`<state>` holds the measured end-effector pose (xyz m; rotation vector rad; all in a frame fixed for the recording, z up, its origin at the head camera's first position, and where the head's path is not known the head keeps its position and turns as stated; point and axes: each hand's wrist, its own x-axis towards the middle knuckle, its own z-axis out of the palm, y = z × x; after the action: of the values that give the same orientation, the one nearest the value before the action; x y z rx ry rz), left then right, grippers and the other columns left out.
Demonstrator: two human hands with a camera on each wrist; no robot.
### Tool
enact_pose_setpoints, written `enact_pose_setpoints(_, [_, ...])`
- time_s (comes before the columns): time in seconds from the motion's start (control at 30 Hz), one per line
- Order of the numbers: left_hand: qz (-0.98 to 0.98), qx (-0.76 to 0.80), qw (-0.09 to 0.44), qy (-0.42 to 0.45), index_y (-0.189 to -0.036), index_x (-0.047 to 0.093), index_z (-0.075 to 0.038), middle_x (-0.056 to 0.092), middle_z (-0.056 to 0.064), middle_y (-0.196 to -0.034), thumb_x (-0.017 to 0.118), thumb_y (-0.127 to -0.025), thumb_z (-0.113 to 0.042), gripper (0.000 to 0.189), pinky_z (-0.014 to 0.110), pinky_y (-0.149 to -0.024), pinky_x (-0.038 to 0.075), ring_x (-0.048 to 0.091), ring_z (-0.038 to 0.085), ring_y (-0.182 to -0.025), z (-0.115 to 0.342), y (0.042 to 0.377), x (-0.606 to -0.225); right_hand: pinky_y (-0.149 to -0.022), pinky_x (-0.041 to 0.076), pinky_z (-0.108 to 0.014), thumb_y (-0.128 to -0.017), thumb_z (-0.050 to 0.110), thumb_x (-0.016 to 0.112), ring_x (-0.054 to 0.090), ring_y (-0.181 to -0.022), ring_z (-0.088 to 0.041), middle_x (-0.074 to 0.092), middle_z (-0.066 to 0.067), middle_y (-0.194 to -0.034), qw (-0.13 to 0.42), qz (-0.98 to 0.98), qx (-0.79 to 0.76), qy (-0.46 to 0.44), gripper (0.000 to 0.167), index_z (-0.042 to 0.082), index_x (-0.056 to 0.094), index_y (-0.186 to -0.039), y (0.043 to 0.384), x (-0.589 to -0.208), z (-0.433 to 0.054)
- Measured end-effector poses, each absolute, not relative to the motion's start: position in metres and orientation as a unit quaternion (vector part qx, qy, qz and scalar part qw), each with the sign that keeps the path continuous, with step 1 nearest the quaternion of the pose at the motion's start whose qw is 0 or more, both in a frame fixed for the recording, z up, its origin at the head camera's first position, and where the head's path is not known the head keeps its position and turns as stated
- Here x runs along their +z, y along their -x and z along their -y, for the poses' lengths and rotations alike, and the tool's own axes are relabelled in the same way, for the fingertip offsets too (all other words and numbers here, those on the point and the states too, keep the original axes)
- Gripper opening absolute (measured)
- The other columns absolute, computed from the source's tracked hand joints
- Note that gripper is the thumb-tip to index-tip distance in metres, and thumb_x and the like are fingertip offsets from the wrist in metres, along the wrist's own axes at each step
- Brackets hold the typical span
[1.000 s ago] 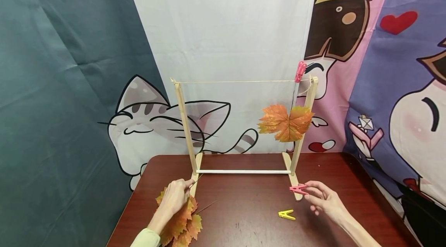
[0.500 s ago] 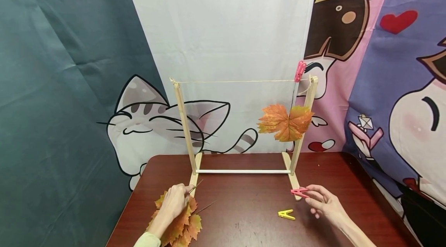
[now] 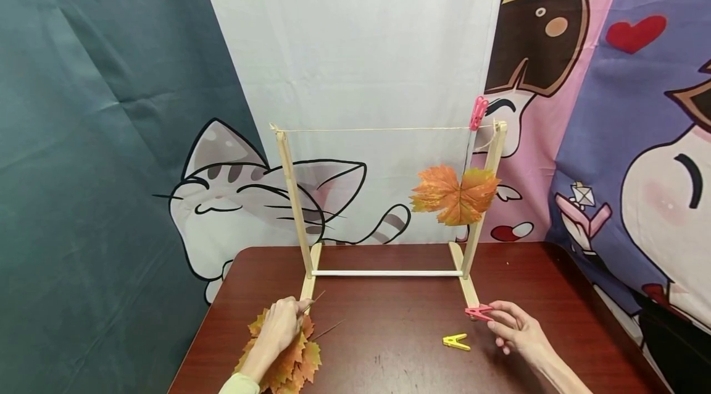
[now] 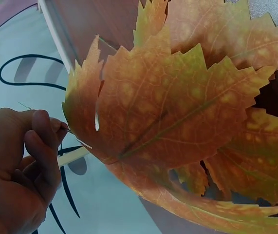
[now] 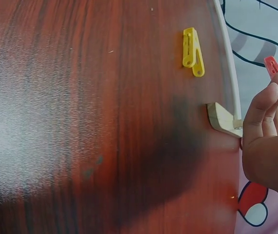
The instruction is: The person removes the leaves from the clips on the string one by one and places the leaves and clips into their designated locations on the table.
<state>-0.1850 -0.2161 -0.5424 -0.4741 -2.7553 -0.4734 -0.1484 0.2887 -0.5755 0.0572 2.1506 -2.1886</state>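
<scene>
My left hand [image 3: 282,325] pinches the thin stem of an orange-yellow artificial maple-like leaf [image 4: 163,107]. More such leaves [image 4: 255,151] lie beneath it at the table's left front, partly covered by the hand and forearm. Between thumb and fingertips, my right hand [image 3: 518,327] holds a pink clothespin [image 3: 476,312] in front of the stand's right foot. A yellow clothespin [image 3: 456,341] lies on the table to the left of that hand. From the string [image 3: 378,129], another pink clothespin [image 3: 479,113] holds a similar leaf [image 3: 457,196] by its stem at the right end.
A wooden stand with a left post [image 3: 294,202], a right post [image 3: 491,153] and a white crossbar [image 3: 389,273] stands at the back of the brown table [image 3: 389,332]. Behind it hangs a printed cloth [image 3: 361,42] with cartoon figures.
The right hand has come slightly down toward the table with the pink clothespin. The left hand has moved slightly down and right, still pinching the leaf's stem.
</scene>
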Motion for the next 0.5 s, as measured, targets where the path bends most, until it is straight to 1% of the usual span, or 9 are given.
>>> enact_pose_setpoints(0.17, [0.96,-0.176,0.145,0.161,-0.102,0.08,-0.017,0.049,-0.007,-0.066,0.072,-0.073,0.007,0.039,0.027,-0.043,0.037,0.047,0.014,-0.053,0.215,0.184,-0.546,-0.046,0.046,-0.023,-0.091,-0.004,0.067,0.056,-0.055,-0.015,0.072,-0.003,-0.104,0.035,-0.705,-0.707,-0.038,0.041,-0.008,0.046,-0.125,0.148,-0.582,-0.288])
enact_pose_setpoints(0.5, [0.961,-0.175,0.153,0.152,-0.099,0.081,-0.017,0.055,-0.003,-0.068,0.074,-0.073,0.005,0.035,0.035,-0.042,0.042,0.059,0.024,-0.055,0.212,0.184,-0.558,-0.045,0.046,-0.024,-0.091,-0.004,0.067,0.055,-0.054,-0.015,0.072,-0.003,-0.104,0.036,-0.709,-0.701,-0.06,0.041,-0.007,0.047,-0.126,0.147,-0.595,-0.29])
